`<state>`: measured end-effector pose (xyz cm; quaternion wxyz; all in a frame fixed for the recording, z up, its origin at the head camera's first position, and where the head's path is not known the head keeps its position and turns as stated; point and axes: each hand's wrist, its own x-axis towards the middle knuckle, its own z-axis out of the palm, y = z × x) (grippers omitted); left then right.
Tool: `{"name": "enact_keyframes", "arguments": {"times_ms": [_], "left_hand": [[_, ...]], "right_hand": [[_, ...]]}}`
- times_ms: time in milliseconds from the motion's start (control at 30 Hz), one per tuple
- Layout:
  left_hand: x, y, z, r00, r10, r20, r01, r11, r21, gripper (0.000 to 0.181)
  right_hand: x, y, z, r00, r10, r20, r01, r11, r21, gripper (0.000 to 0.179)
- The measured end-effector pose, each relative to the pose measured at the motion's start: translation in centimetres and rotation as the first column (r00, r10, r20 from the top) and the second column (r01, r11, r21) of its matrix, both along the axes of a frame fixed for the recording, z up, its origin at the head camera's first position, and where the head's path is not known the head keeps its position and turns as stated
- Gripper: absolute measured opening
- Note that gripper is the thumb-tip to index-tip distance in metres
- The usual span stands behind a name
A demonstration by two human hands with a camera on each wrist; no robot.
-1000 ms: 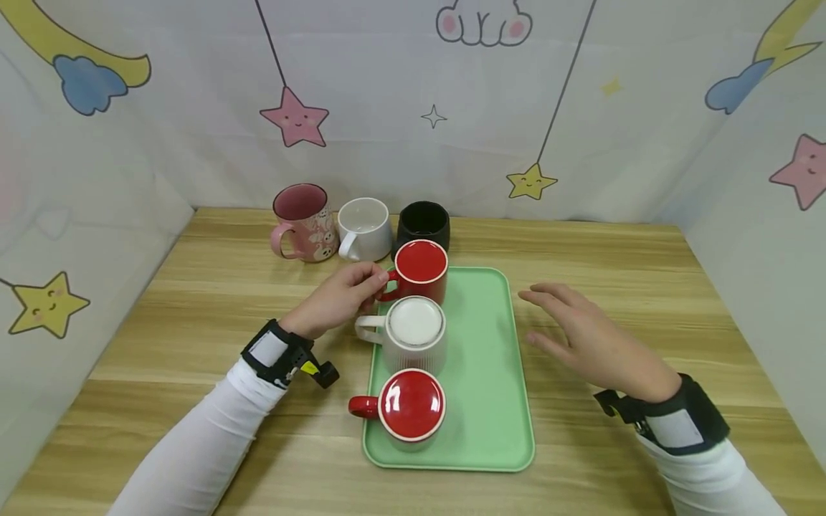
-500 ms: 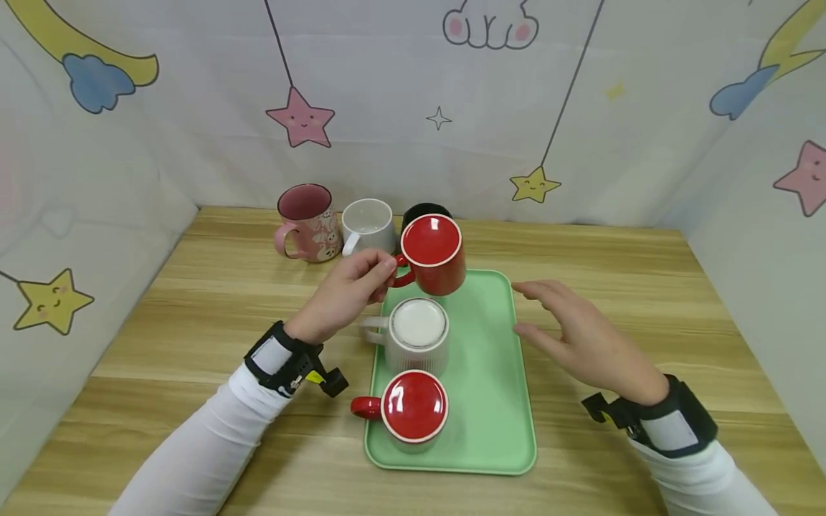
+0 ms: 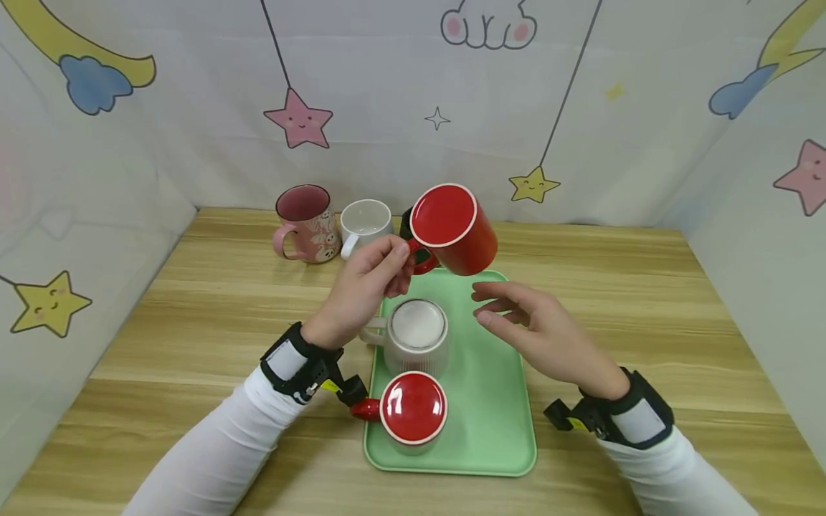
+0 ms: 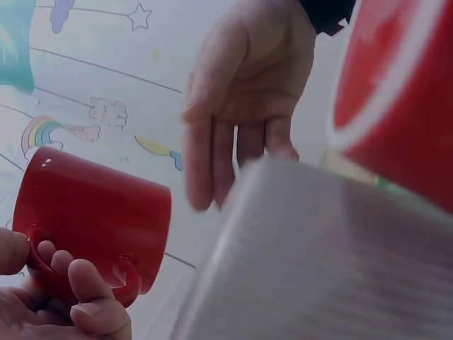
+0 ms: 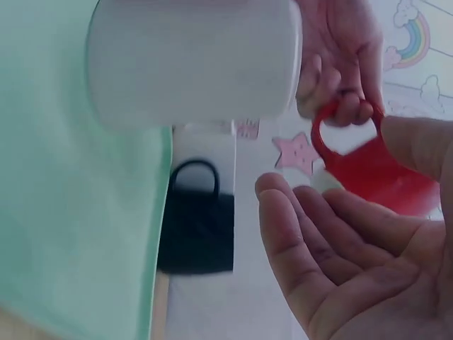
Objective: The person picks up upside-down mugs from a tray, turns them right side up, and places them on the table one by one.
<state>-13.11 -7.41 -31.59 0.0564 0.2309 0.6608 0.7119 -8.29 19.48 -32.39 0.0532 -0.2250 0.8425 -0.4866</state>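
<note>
The held red mug (image 3: 459, 228) looks glossy, the tray (image 3: 487, 401) smooth plastic, the table (image 3: 213, 308) wood-grained.

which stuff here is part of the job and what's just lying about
Seemingly in the job:
red mug, its handle gripped by the left hand
right hand, holding nothing
ribbed mug and second red mug, upside down on the green tray

Probably just lying about:
pink mug, white mug, black mug, toward the back
patterned backdrop
</note>
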Motion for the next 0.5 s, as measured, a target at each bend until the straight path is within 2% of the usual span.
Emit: {"name": "enact_keyframes", "arguments": {"times_ms": [133, 300, 400, 500], "left_hand": [[0.6, 0.9, 0.6, 0.999, -0.029, 0.034, 0.024, 0.992, 0.120, 0.022], [1.5, 1.9, 1.1, 0.991, -0.099, 0.086, 0.073, 0.961, 0.266, 0.020], [1.9, 2.3, 1.4, 0.988, -0.133, 0.077, 0.102, 0.944, 0.313, 0.021], [2.1, 2.7, 1.3, 0.985, -0.154, 0.072, 0.121, 0.932, 0.341, 0.022]], "right_hand": [[-0.3, -1.9, 0.3, 0.997, 0.035, 0.072, -0.023, 0.987, -0.159, 0.043], [-0.6, -3.7, 0.4, 0.981, 0.060, 0.183, 0.004, 0.944, -0.330, 0.042], [-0.6, -4.6, 0.5, 0.964, 0.060, 0.259, 0.065, 0.892, -0.447, 0.043], [-0.5, -5.3, 0.7, 0.946, 0.061, 0.317, 0.136, 0.816, -0.562, 0.045]]}}
